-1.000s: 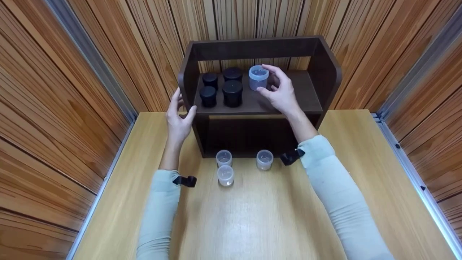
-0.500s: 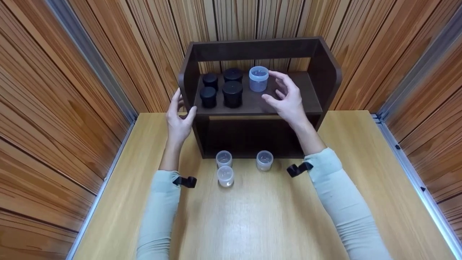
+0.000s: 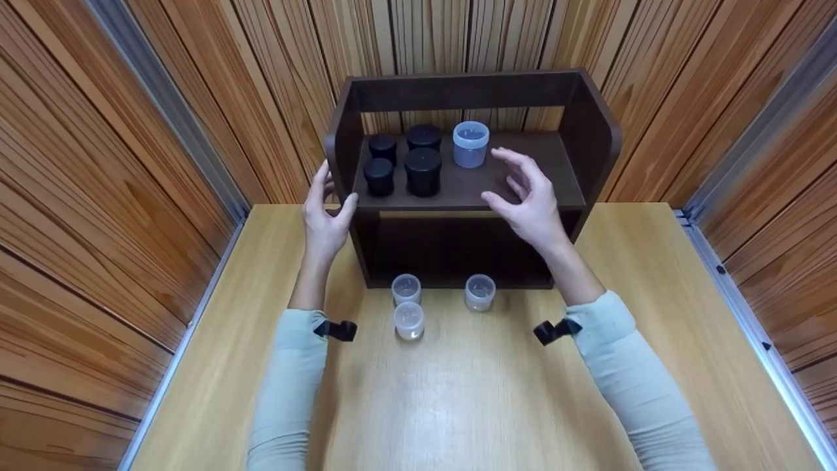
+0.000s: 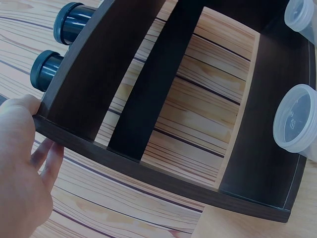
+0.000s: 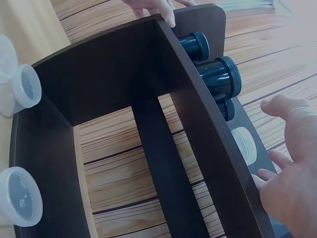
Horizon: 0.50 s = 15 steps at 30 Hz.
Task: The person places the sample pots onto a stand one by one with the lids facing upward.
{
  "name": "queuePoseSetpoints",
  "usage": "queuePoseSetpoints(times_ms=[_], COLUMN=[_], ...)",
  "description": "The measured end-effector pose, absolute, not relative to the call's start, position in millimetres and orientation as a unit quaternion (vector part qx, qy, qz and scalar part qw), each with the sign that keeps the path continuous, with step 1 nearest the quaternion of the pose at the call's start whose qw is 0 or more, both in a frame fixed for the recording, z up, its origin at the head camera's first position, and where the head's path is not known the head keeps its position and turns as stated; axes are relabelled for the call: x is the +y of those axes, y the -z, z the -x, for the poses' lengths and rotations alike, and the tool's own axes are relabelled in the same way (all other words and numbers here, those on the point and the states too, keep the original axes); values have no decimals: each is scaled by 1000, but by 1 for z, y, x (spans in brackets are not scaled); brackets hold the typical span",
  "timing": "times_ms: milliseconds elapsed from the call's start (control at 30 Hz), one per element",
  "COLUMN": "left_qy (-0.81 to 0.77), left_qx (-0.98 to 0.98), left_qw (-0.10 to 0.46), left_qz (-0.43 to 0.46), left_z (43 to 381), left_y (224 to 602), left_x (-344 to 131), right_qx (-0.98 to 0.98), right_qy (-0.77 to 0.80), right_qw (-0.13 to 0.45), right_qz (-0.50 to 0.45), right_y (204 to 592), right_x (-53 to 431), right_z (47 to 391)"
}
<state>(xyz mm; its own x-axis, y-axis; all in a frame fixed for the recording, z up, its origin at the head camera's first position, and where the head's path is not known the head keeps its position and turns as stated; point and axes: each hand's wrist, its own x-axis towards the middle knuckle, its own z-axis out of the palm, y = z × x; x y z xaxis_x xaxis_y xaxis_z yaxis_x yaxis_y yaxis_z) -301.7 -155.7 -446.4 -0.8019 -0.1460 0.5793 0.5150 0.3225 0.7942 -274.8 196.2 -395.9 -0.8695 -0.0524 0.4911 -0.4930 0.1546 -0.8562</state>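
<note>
A clear plastic jar [image 3: 471, 145] with a translucent rim stands upright on the upper board of a dark brown shelf [image 3: 471, 196]. My right hand [image 3: 529, 196] is just right of that jar and apart from it, its fingers spread and holding nothing. At the shelf's left side, my left hand [image 3: 327, 219] rests on the side panel, thumb on the front edge and fingers behind. Several black lidded jars, such as the large front jar [image 3: 422, 173] and the small front jar [image 3: 378, 176], stand left of the clear one. In the right wrist view, the clear jar [image 5: 244, 146] is partly hidden by the board.
On the table [image 3: 431, 405], three small clear jars stand before the shelf: a back left jar [image 3: 406, 288], a front left jar [image 3: 409, 320] and a right jar [image 3: 480, 292]. Wood-patterned walls [image 3: 131, 216] enclose the table on the sides and back.
My right hand has let go of the clear jar and moved right and toward me. The jar stays on the upper board. My left hand keeps its place on the shelf.
</note>
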Motion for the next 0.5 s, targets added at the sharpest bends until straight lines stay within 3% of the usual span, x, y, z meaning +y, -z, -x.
queuePoseSetpoints(times_ms=[500], left_qy=[569], left_qx=[-759], left_qw=[290], left_qz=[126], left_z=[301], left_y=[447], left_x=[-156], right_qx=[-758], right_qy=[-569], right_qw=[210], right_qz=[-239], right_y=[418], right_x=[209], right_z=[229])
